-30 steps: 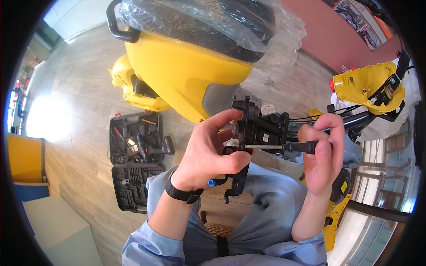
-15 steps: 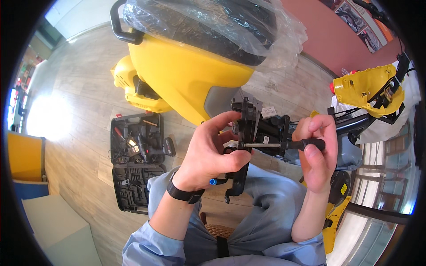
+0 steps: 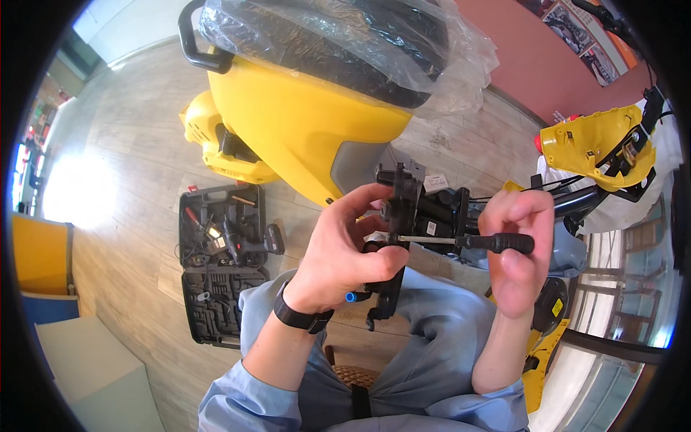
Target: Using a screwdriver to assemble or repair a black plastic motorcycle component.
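My left hand (image 3: 335, 263) is closed around a black plastic bracket (image 3: 394, 268), held upright above my lap, with a small blue-capped piece (image 3: 353, 297) at its lower left. A screwdriver (image 3: 497, 243) lies horizontal, its slim metal shaft meeting the bracket near my left thumb; the exact tip is too small to make out. My right hand (image 3: 517, 266) has its curled fingers and thumb on the black handle. Behind the bracket sits a black metal assembly (image 3: 443, 225) with cables running off to the right.
A yellow scooter body (image 3: 288, 122) with a bagged seat stands ahead, beside a yellow panel (image 3: 216, 158). An open tool case (image 3: 188, 286) lies at left. A frame with yellow cover (image 3: 590, 144) is at right. A pale box (image 3: 93, 360) sits at lower left.
My right hand's fingers and thumb have shifted around the screwdriver handle, which moved slightly leftward, then back toward the right. The bracket and my left hand stay nearly in place.
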Demonstrator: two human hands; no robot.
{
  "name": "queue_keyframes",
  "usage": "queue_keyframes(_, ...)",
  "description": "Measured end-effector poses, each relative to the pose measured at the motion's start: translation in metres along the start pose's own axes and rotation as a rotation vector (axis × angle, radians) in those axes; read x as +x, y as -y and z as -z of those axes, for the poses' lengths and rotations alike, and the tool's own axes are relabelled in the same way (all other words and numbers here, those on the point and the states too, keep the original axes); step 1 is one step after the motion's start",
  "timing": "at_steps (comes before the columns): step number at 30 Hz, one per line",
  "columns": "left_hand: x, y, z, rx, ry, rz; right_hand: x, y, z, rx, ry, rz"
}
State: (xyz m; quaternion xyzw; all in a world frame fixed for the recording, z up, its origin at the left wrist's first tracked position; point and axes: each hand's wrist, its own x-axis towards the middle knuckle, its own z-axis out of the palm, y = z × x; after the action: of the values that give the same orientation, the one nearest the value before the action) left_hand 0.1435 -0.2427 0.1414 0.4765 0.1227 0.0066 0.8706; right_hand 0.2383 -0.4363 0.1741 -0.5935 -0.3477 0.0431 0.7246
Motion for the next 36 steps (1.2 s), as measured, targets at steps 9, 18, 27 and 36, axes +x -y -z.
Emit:
queue_keyframes(9,-0.002,-0.003,-0.005,-0.062,-0.019,-0.003,-0.003,0.005,-0.006,-0.101,-0.074,-0.176)
queue_keyframes(18,-0.003,-0.004,-0.003,-0.116,-0.008,0.018,-0.008,0.016,-0.006,-0.153,-0.086,-0.262)
queue_keyframes(27,-0.002,-0.004,-0.004,-0.199,0.070,-0.074,-0.001,-0.004,-0.001,-0.032,-0.086,0.064)
queue_keyframes(36,-0.003,-0.004,-0.002,-0.161,0.075,-0.106,-0.006,0.004,-0.002,0.009,-0.090,-0.128)
